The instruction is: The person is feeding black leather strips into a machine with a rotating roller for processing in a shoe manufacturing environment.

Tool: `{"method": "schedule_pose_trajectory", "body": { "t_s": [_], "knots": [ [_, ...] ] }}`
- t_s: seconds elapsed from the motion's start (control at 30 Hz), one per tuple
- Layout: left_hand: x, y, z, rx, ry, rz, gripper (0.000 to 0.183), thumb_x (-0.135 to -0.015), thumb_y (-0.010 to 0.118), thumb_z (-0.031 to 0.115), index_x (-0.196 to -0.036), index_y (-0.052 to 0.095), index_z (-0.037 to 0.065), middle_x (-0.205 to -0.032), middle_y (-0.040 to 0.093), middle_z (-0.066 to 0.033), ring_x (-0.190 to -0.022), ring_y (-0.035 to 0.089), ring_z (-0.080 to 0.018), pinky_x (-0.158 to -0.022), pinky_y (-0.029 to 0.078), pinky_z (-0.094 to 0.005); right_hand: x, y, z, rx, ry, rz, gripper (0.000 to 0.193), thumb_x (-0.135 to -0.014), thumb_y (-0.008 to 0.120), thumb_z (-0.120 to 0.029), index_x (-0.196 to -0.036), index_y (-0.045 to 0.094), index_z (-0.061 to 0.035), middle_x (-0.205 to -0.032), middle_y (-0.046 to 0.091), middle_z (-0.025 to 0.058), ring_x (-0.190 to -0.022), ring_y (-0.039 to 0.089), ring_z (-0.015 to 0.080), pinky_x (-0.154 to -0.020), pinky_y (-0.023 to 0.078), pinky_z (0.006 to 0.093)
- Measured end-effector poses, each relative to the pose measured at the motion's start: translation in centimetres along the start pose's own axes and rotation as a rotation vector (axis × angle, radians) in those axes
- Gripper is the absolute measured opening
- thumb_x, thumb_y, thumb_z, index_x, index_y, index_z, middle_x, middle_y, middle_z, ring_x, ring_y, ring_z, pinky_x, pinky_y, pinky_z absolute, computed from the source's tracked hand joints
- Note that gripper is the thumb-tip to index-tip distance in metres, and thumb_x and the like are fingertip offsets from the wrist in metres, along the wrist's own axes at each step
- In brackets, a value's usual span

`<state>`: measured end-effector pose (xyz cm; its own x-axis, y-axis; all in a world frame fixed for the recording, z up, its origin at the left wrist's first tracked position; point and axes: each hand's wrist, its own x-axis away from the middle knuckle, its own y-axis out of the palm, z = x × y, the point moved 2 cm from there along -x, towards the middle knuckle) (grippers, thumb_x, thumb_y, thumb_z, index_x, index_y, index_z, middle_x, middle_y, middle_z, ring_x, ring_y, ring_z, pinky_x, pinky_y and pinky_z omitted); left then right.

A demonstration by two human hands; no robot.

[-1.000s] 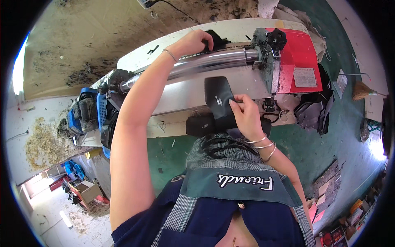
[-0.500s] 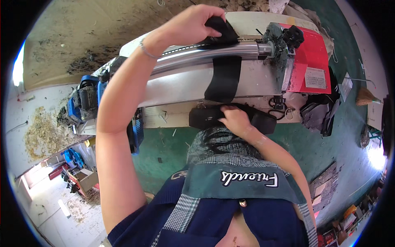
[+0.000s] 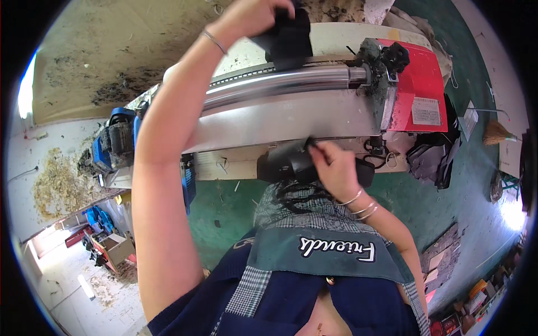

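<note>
Beyond the long shiny roller (image 3: 280, 82) of a machine, my left hand (image 3: 255, 18) reaches across with its fingers bent over a flat black piece of sheet material (image 3: 291, 39). That piece hangs at the far side of the roller, somewhat blurred. Close to my apron, my right hand (image 3: 340, 171) pinches the raised edge of another black piece (image 3: 305, 158). Under it more black pieces (image 3: 271, 169) lie on the near ledge, in front of the pale metal plate (image 3: 252, 126). My right fingertips partly cover the edge they grip.
A red machine housing (image 3: 428, 89) with a black knob (image 3: 397, 57) stands at the roller's right end. Blue machine parts (image 3: 106, 145) are at the left. Dark sheets (image 3: 434, 159) hang at the right, near cables (image 3: 381, 154) on the ledge. Green floor (image 3: 224, 207) lies below.
The black piece that lay across the plate under the roller is now on the far side, drawn away by my left hand. My right hand has lifted the edge of a piece from the pile.
</note>
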<state>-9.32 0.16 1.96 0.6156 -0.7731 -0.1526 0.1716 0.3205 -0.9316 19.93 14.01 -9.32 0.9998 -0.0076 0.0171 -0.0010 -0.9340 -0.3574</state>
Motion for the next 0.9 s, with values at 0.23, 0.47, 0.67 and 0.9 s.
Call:
{"method": "schedule_pose_trajectory", "body": {
  "t_s": [0.23,0.47,0.67,0.9],
  "knots": [
    [2.6,9.8,1.0,0.310,-0.366,-0.403,0.015,-0.077,0.059,0.011,-0.088,0.068,0.006,-0.077,0.065,-0.0105,-0.069,0.056,-0.0157,-0.065,0.046,-0.0311,-6.4,-1.0,1.5,-0.158,0.199,0.150,0.024,-0.083,0.069,-0.011,-0.097,0.062,0.0077,-0.072,0.067,0.0191,-0.064,0.067,0.0179,-0.058,0.049,0.0294],
    [5.2,5.2,2.9,0.326,-0.252,-0.266,0.038,-0.077,0.076,0.033,-0.095,0.064,0.000,-0.078,0.064,-0.0038,-0.069,0.054,-0.0124,-0.067,0.045,-0.0285,1.2,-2.1,2.3,-0.071,0.238,-0.205,0.024,-0.083,0.069,-0.003,-0.102,0.059,0.0065,-0.083,0.069,0.0145,-0.071,0.066,0.0127,-0.061,0.052,0.0243],
    [3.6,-3.5,8.4,0.404,0.009,-0.030,0.021,-0.071,0.072,0.004,-0.089,0.062,-0.001,-0.075,0.063,-0.0078,-0.069,0.057,-0.0138,-0.062,0.047,-0.0289,-0.3,9.0,10.7,0.447,-0.131,-0.481,0.027,-0.081,0.066,-0.023,-0.099,0.062,-0.0031,-0.103,0.062,0.0170,-0.099,0.061,0.0338,-0.087,0.048,0.0440],
    [-0.6,-13.0,9.2,0.100,-0.075,0.259,0.023,-0.071,0.073,-0.004,-0.089,0.061,0.003,-0.082,0.065,-0.0031,-0.080,0.061,-0.0115,-0.071,0.050,-0.0261,-0.4,12.4,12.6,0.744,-0.524,-0.495,0.018,-0.080,0.054,-0.025,-0.084,0.065,-0.0113,-0.102,0.063,0.0122,-0.106,0.058,0.0296,-0.097,0.041,0.0437]
  ]
}}
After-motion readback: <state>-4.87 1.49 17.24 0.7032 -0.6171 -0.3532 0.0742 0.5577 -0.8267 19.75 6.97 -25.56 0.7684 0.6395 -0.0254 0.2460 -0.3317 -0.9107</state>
